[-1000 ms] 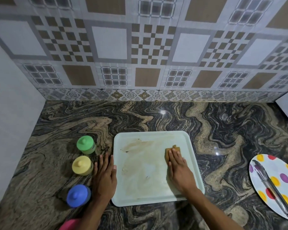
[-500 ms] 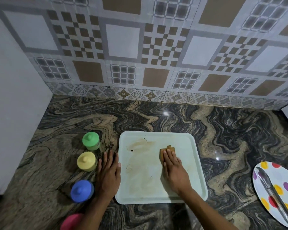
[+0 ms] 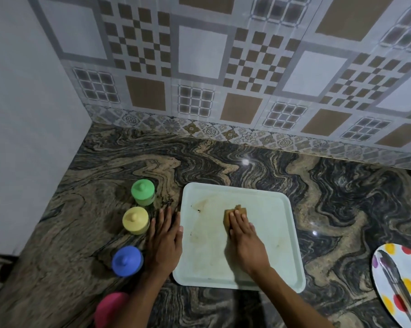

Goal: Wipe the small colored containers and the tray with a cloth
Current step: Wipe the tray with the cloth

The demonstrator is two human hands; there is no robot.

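Observation:
A pale green square tray (image 3: 280,214) lies on the marble counter, with brown smears on its left half. My right hand (image 3: 246,237) presses flat on a folded brown cloth (image 3: 235,213) near the tray's middle. My left hand (image 3: 165,240) lies flat, fingers spread, on the counter against the tray's left rim. Left of it stand lidded containers in a row: green (image 3: 143,192), yellow (image 3: 136,220), blue (image 3: 127,261), and a pink one (image 3: 109,308) partly hidden by my forearm.
A white plate with coloured dots (image 3: 398,285) carrying metal tongs (image 3: 399,280) sits at the right edge. A tiled wall (image 3: 223,79) rises behind the counter and a plain white wall (image 3: 22,114) closes off the left side.
My right hand slid the cloth leftward across the tray, from its right side toward the middle. The left hand stayed at the tray's left rim. The camera view shifted.

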